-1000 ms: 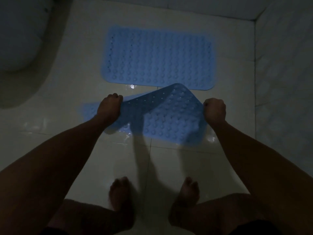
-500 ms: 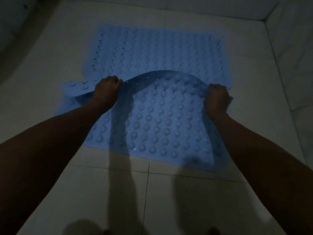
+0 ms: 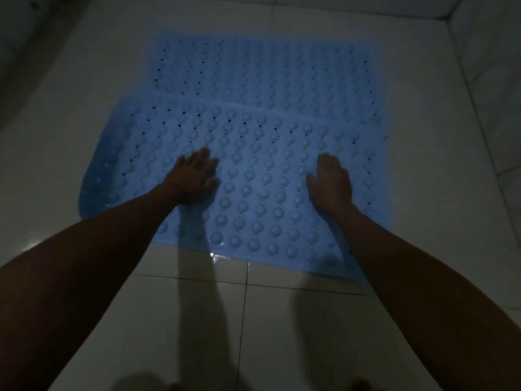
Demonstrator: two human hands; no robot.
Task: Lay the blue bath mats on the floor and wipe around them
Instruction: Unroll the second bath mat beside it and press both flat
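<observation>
Two blue bath mats with round bumps and small holes lie flat on the white tiled floor in a dim room. The far mat [image 3: 262, 69] sits toward the back wall. The near mat [image 3: 253, 176] lies in front of it, and its far edge overlaps the far mat's near edge. My left hand [image 3: 193, 176] rests palm down on the near mat's left half with its fingers spread. Over on the right half, my right hand [image 3: 331, 182] lies flat the same way. Neither hand grips anything.
White floor tiles [image 3: 183, 320] with wet glints spread before the mats. A tiled wall [image 3: 490, 80] rises at the right and another runs along the back. A dark shape [image 3: 19, 52] fills the upper left corner. My toes [image 3: 174, 386] show at the bottom edge.
Both hands let go of the near mat's raised far edge, and the mat dropped flat against the far mat. My hands now press on its top. The camera came closer.
</observation>
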